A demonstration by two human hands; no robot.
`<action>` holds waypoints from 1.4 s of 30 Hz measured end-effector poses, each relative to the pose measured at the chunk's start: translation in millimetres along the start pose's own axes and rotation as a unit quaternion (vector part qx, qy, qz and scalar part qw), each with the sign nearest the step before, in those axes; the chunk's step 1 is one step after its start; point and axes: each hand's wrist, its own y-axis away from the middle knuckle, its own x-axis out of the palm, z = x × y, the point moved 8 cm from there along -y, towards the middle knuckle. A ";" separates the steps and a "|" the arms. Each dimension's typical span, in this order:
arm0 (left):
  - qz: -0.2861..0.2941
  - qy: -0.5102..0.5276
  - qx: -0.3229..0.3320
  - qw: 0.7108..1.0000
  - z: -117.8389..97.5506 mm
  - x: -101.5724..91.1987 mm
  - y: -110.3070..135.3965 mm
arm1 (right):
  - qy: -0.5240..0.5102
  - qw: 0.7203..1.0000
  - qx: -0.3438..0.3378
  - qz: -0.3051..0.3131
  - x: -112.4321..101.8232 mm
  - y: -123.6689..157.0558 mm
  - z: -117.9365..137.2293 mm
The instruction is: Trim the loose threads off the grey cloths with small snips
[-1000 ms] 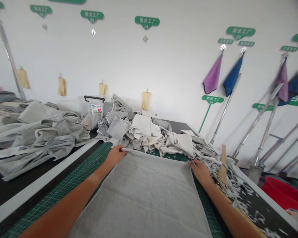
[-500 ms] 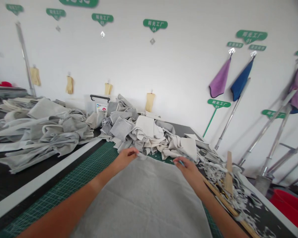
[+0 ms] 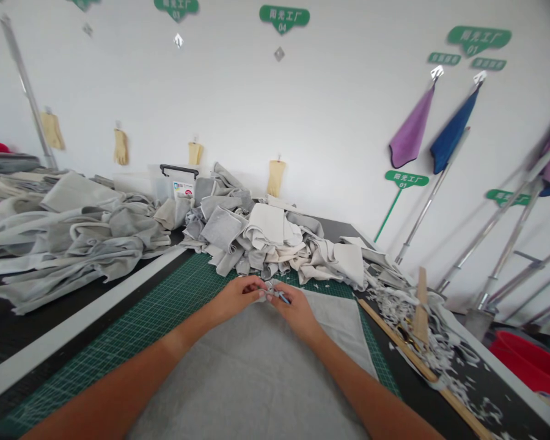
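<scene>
Work area, head view — L hand [image 3: 236,298] and R hand [image 3: 297,314] brought together at centre, fingertips meeting over far edge of grey fabric sheet [image 3: 252,373]. Edge gathered into small bunch btwn hands, not lying flat. Small blue-tipped item [image 3: 282,297] pinched in R fingers [image 3: 275,292] — exact kind too small to tell. L fingers [image 3: 252,286] closed on bunched fabric; grip clamped, not apart. Exact contact btwn the two hands hidden by fingers.

Sheet flat on green gridded cutting mat [image 3: 174,299], near end running out of view under forearms. Mat on dark bench [image 3: 525,415], white edge strip [image 3: 87,324] along L side.

Beyond hands — heap of grey and cream fabric offcuts [image 3: 266,235] at far end of mat, just past fingertips. Larger grey fabric heap [image 3: 96,226] further L, beyond white strip. R of mat — long wooden strip [image 3: 398,342], shredded pale scraps [image 3: 440,360], upright wooden piece [image 3: 421,302] among scraps. Red basin [image 3: 527,360] low at far R. Clear plastic box w/ black handle [image 3: 174,183] behind offcuts.

On white wall [image 3: 330,110] — yellow gloves [image 3: 121,146] hung in row, purple towel [image 3: 410,125] and blue towel [image 3: 453,131] on hooks, green signs [image 3: 284,18]. Metal poles [image 3: 499,232] leaning at R.
</scene>
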 end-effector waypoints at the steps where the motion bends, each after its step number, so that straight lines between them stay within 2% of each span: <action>1: 0.000 -0.017 -0.002 1.000 -0.5 0.7 0.9 | -0.008 1.000 0.010 -0.006 -0.9 0.9 -3.7; 4: 0.003 -0.053 0.010 0.999 -5.7 2.9 2.9 | -0.060 0.998 0.029 0.000 -1.8 2.2 -5.8; 10: 0.024 -0.080 0.011 0.996 -1.6 4.7 3.5 | -0.213 0.965 0.116 0.097 6.8 8.5 -7.8; 16: 0.040 -0.075 -0.005 0.996 0.4 2.2 4.5 | -0.270 0.949 0.142 0.081 2.9 8.8 -15.5; 21: 0.022 -0.126 -0.008 0.992 -5.9 -6.6 6.6 | -0.262 0.953 0.137 0.069 3.2 7.6 -15.7; 27: -0.013 -0.192 -0.013 0.981 -8.5 -15.9 9.2 | -0.252 0.951 0.173 0.039 -0.4 8.0 -25.7; 32: -0.042 -0.190 0.033 0.980 -17.5 -8.3 9.6 | -0.182 0.969 0.169 0.001 -0.1 5.7 -33.0; 35: -0.056 -0.180 0.066 0.980 -24.1 -0.5 9.4 | -0.124 0.984 0.128 -0.013 -1.5 3.4 -29.4; 38: -0.059 -0.162 0.071 0.983 -24.7 4.2 8.8 | -0.084 0.993 0.081 -0.007 -1.6 1.7 -22.8; 42: -0.050 -0.141 0.072 0.986 -24.0 6.1 8.3 | -0.047 0.996 0.075 -0.010 -2.6 0.9 -21.8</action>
